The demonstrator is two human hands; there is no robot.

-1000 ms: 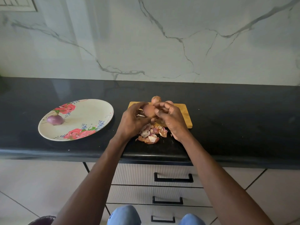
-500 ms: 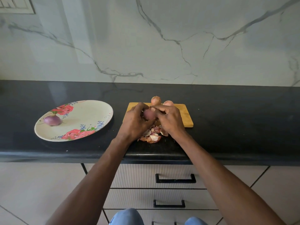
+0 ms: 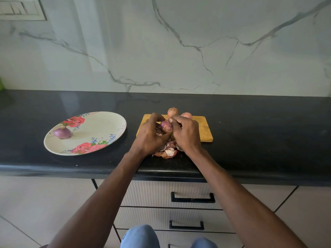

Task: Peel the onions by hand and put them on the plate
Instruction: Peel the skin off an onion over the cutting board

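Clearly both hands clamp the onion [image 3: 166,126]: left hand [image 3: 149,136] cradling, right hand [image 3: 185,134] pinching skin. Slipping, it could roll off the bench [image 3: 250,140] at 6 o'clock.

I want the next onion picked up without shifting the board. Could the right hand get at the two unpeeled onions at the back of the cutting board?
Probably yes, once free. The right hand now grips the half-peeled onion with the left hand; the two unpeeled onions sit just beyond its fingers, nothing between.

Onions mid-peel, one on the plate

A half-peeled purple onion [image 3: 166,126] sits gripped above the skins [image 3: 167,151]; a peeled onion [image 3: 62,132] lies on the floral plate [image 3: 105,126]; two unpeeled onions [image 3: 173,112] stand behind.
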